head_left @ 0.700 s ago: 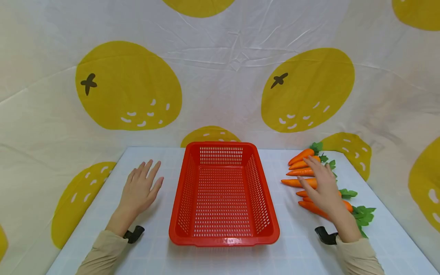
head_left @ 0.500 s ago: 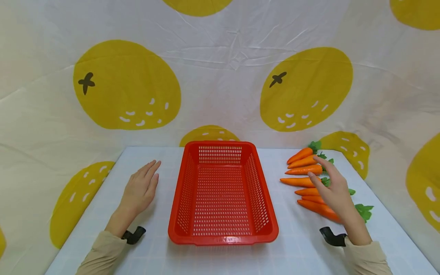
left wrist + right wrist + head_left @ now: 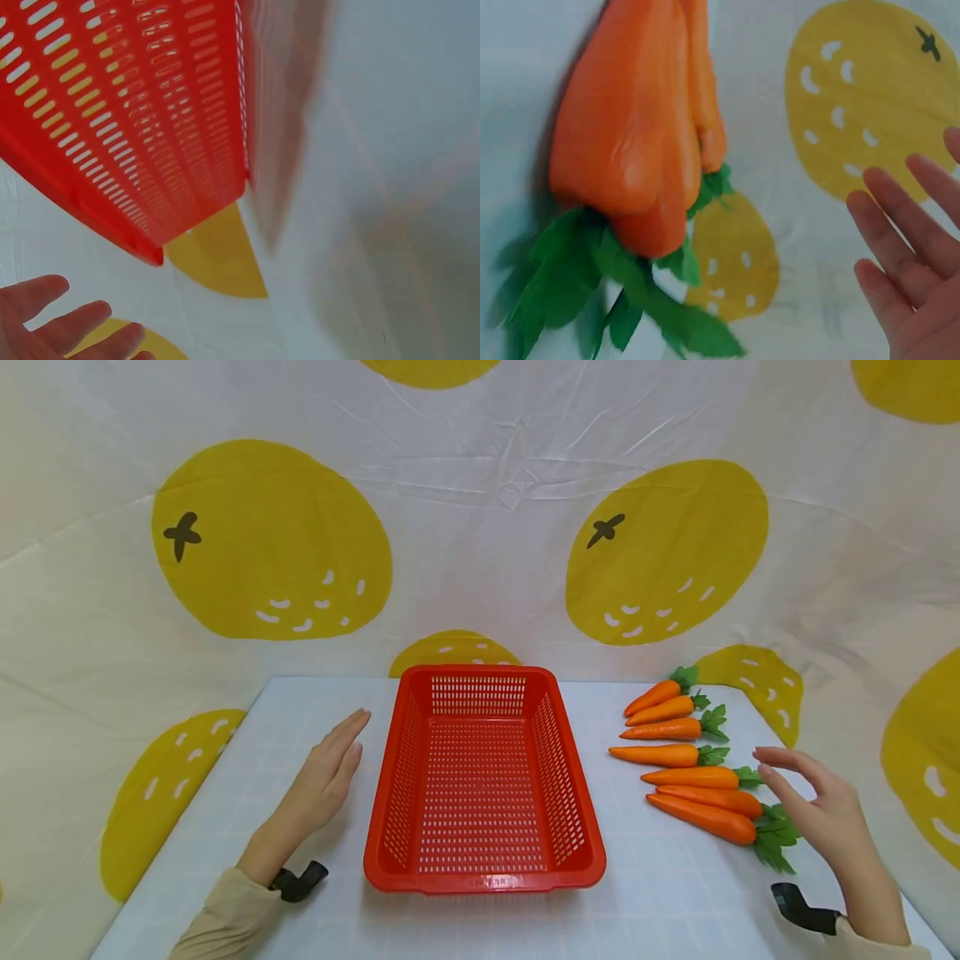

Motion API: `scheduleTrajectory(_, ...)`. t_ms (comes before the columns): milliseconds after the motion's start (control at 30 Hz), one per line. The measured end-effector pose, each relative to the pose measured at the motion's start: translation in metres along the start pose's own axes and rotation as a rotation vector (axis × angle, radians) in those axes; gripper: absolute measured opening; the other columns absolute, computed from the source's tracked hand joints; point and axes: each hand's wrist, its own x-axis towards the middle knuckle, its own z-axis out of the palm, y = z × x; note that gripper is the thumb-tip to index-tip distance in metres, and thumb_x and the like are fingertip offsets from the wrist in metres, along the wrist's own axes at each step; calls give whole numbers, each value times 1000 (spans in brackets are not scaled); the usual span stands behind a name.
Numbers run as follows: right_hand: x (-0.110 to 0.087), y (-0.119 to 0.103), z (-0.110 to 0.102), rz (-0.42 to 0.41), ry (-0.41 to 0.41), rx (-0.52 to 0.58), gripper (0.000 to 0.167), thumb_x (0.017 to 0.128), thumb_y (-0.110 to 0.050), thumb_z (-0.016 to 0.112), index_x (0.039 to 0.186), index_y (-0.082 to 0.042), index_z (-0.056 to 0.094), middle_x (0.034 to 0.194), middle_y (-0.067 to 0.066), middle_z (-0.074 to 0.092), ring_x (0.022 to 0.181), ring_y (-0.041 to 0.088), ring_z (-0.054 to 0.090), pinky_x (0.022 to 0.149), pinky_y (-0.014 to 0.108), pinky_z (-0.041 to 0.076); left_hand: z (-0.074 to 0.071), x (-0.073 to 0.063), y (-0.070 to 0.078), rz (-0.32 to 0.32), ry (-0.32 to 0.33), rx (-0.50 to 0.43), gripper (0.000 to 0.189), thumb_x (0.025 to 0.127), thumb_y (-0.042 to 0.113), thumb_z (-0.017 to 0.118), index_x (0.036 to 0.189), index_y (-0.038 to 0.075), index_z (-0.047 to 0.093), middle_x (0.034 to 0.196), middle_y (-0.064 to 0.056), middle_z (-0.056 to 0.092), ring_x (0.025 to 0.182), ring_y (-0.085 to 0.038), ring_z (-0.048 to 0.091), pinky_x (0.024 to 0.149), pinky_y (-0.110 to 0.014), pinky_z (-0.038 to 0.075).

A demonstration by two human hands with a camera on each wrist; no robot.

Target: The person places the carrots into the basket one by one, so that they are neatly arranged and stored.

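Observation:
Several orange carrots (image 3: 705, 817) with green leafy tops lie in a column on the right side of the table, tips pointing left. Just right of the nearest leaves, my right hand (image 3: 828, 814) is held with thumb and fingers apart and holds nothing. In the right wrist view its fingers (image 3: 900, 240) are spread beside the carrots (image 3: 630, 127). A red perforated plastic basket (image 3: 483, 883) stands in the middle, with nothing in it. Left of the basket is my left hand (image 3: 318, 777), fingers extended and holding nothing; the left wrist view shows its fingers (image 3: 75, 322) apart from the basket wall (image 3: 112, 142).
The white table (image 3: 652, 910) has its back edge against a pale cloth (image 3: 480, 560) printed with yellow fruit shapes. A black wrist band (image 3: 802, 908) sits on the right wrist, and a similar black band (image 3: 300, 882) on the left.
My right hand has moved right and toward me, off the carrots, uncovering them. The left hand has turned onto its edge and shifted slightly toward the basket.

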Motion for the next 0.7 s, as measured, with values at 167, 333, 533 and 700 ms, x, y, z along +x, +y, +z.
scheduleTrajectory(167,-12,27,-9,12,-85,-74,35,97,-27,64,125,-5,64,101,-38,51,98,-18,39,93,24,44,7,0,3,41,-35,17,49,104,15,44,152,5,40,157,-15,34,143,-38,32,108,-67,26)
scheduleTrajectory(333,-20,43,-5,22,-202,-176,38,90,-30,74,119,-7,68,110,0,68,90,-15,41,71,22,43,14,2,4,49,-98,14,55,103,20,48,154,7,35,161,-13,26,147,-35,23,109,-69,23)
scheduleTrajectory(533,-22,50,2,16,-345,-212,49,79,-31,83,117,-4,67,118,21,61,105,11,52,87,59,44,22,4,0,100,-188,9,66,101,24,51,158,5,22,165,-10,17,151,-30,13,113,-65,19)
scheduleTrajectory(700,-19,50,6,15,-411,-224,54,76,-30,85,119,-2,66,118,24,59,106,45,52,84,67,41,24,2,0,73,-232,1,69,102,26,51,159,8,17,166,-5,11,152,-27,9,115,-63,16)
